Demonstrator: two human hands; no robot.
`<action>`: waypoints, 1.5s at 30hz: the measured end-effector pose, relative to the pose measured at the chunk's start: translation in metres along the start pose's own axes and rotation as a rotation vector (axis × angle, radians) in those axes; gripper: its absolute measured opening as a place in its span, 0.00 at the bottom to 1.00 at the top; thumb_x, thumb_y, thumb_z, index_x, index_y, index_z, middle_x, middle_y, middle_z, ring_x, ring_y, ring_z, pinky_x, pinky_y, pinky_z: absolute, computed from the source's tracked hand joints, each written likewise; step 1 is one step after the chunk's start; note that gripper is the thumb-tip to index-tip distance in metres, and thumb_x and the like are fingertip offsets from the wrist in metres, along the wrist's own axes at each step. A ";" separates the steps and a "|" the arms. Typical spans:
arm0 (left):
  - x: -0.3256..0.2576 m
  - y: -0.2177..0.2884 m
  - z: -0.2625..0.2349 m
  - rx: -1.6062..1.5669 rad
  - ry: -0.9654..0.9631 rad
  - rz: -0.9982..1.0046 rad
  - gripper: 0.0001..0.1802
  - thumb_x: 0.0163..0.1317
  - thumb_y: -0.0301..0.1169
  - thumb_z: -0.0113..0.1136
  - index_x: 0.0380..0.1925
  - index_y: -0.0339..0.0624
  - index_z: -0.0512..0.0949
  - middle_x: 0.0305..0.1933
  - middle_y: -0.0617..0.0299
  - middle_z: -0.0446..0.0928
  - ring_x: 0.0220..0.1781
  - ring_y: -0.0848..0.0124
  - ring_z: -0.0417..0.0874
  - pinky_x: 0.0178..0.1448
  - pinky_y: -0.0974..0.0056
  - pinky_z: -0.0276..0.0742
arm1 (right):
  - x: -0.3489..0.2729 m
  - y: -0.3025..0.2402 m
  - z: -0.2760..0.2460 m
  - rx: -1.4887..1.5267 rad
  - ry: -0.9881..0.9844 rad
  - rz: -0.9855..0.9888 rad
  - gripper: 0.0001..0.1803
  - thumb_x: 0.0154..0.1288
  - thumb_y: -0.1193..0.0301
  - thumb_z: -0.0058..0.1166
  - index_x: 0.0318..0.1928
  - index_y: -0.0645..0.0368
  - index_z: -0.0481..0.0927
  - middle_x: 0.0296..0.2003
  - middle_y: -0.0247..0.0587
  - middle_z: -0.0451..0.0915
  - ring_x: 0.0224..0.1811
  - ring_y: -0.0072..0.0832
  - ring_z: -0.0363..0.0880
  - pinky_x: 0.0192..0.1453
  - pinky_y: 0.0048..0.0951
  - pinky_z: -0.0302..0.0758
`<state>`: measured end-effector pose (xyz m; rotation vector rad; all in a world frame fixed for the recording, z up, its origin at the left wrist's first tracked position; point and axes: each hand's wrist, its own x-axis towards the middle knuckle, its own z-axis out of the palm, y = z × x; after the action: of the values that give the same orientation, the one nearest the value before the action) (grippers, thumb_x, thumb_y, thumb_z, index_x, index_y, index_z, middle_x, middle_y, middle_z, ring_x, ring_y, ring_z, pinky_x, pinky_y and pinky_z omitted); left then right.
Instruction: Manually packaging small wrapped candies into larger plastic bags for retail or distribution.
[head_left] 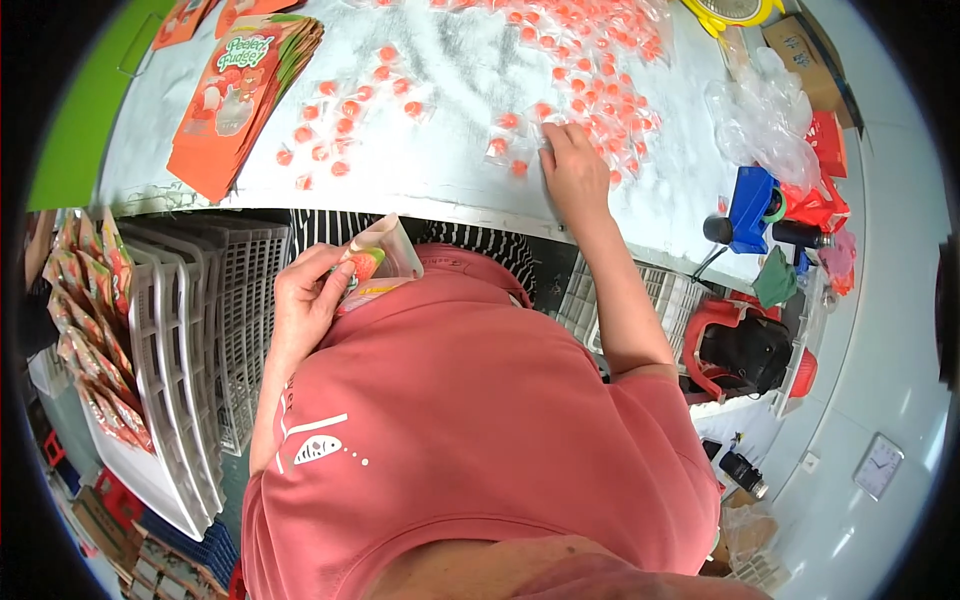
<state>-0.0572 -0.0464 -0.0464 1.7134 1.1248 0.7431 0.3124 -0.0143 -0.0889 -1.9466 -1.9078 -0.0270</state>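
My left hand (312,292) pinches a small stand-up pouch (392,248) with a red-and-green print, close against my shirt. The pouch's mouth gapes upward; its contents are hidden. On the white tabletop, my right hand (577,180) is palm down, thumb apart from the bent fingers. Its fingertips are beside a clear-wrapped red candy (543,110), at the edge of a large spread of similar candies (603,95). A few wrapped candies (507,121) lie just left of that hand. The underside of the right hand is hidden.
A smaller candy group (345,126) lies at left-centre, beside a stack of flat red pouches (232,105). At right are crumpled clear bags (765,120) and a blue tape dispenser (752,210). Grey plastic crates (175,330) and filled pouches (95,330) stand below left.
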 end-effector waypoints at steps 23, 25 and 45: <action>-0.001 0.005 0.002 0.028 0.015 0.014 0.07 0.66 0.21 0.60 0.42 0.33 0.83 0.32 0.58 0.80 0.30 0.72 0.77 0.35 0.69 0.71 | 0.021 0.032 -0.008 -0.085 -0.070 0.006 0.11 0.60 0.74 0.55 0.43 0.57 0.82 0.43 0.45 0.81 0.42 0.46 0.82 0.43 0.44 0.80; -0.001 0.005 0.002 0.036 0.009 0.006 0.07 0.66 0.21 0.60 0.42 0.33 0.83 0.33 0.58 0.80 0.30 0.72 0.77 0.35 0.69 0.71 | 0.019 0.018 -0.012 -0.034 0.003 -0.040 0.10 0.62 0.72 0.56 0.45 0.56 0.82 0.41 0.41 0.81 0.44 0.42 0.82 0.44 0.42 0.80; -0.003 0.005 0.002 0.057 -0.005 0.010 0.08 0.66 0.22 0.61 0.44 0.33 0.83 0.33 0.57 0.80 0.31 0.72 0.78 0.36 0.69 0.72 | 0.038 0.010 0.016 -0.270 0.133 -0.168 0.12 0.66 0.74 0.52 0.48 0.61 0.81 0.42 0.46 0.83 0.50 0.43 0.79 0.64 0.43 0.69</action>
<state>-0.0547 -0.0502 -0.0423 1.7690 1.1442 0.7183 0.3205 0.0268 -0.0953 -1.8867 -2.0582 -0.4729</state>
